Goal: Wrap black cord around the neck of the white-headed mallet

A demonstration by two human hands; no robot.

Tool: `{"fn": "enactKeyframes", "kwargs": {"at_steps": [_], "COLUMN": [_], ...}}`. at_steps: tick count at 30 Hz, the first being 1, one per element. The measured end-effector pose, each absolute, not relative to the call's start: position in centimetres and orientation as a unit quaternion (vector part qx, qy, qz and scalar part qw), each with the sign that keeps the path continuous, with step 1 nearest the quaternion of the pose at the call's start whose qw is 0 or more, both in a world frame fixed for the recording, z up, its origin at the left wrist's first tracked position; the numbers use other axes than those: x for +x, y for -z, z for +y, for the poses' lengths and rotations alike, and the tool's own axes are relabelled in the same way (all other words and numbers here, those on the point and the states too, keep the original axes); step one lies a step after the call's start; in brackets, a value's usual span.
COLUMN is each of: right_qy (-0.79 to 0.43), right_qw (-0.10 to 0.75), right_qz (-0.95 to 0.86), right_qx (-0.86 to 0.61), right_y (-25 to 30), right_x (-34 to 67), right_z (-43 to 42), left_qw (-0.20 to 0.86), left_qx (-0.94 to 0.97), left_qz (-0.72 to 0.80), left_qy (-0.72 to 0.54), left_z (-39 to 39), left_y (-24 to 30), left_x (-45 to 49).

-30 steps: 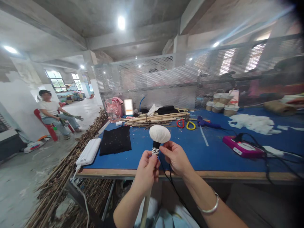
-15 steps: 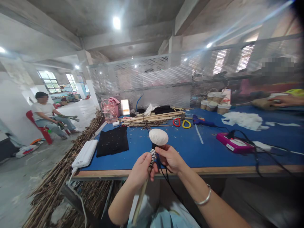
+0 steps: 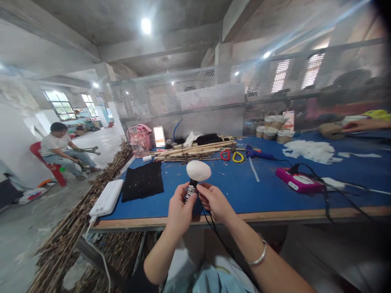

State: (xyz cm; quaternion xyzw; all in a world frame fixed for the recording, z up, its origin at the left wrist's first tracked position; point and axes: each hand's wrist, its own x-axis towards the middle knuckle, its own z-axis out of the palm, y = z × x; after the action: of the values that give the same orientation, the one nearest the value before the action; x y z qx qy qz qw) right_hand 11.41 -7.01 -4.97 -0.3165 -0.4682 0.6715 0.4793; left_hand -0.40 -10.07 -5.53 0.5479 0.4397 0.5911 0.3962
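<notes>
White knob (image 3: 198, 170), striped neck (image 3: 191, 190) partly hidden behind left hand (image 3: 179, 208)

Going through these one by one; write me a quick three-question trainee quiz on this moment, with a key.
1. Multiple choice: what does the left hand hold?
a) the glue gun
b) the white-headed piece
c) the purple box

2. True or false: in the picture, the black cloth lies right of the power bank.

3. Fill in the blank: the silver bracelet is worn on the wearer's own ____ side.

Key: 1. b; 2. true; 3. right.
</notes>
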Motion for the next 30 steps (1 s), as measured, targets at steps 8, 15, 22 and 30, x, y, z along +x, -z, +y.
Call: {"fn": "enactKeyframes", "kwargs": {"at_steps": [8, 15, 22, 30], "right_qy": [-0.643, -0.679, -0.688, -0.689], "right_qw": [0.496, 0.481, 0.483, 0.5], "right_qz": [-0.476, -0.464, -0.471, -0.456], "right_qx": [-0.338, -0.303, -0.268, -0.258], "right_y": [5.2, 5.1, 5.6, 5.8], "right_x": [11.4, 12.0, 12.5, 12.6], "right_z": [-7.1, -7.3, -7.5, -7.5], "left_qw": [0.541, 0.506, 0.37, 0.461], "left_qx": [0.482, 0.51, 0.586, 0.527], "left_qz": [0.398, 0.411, 0.457, 0.41], "left_qy": [-0.562, -0.561, -0.557, -0.585], "left_z": [-9.7, -9.5, -10.0, -10.2], "left_y": [5.1, 6.0, 6.0, 5.8], "left_x": [-0.9, -0.9, -0.5, -0.6]}}
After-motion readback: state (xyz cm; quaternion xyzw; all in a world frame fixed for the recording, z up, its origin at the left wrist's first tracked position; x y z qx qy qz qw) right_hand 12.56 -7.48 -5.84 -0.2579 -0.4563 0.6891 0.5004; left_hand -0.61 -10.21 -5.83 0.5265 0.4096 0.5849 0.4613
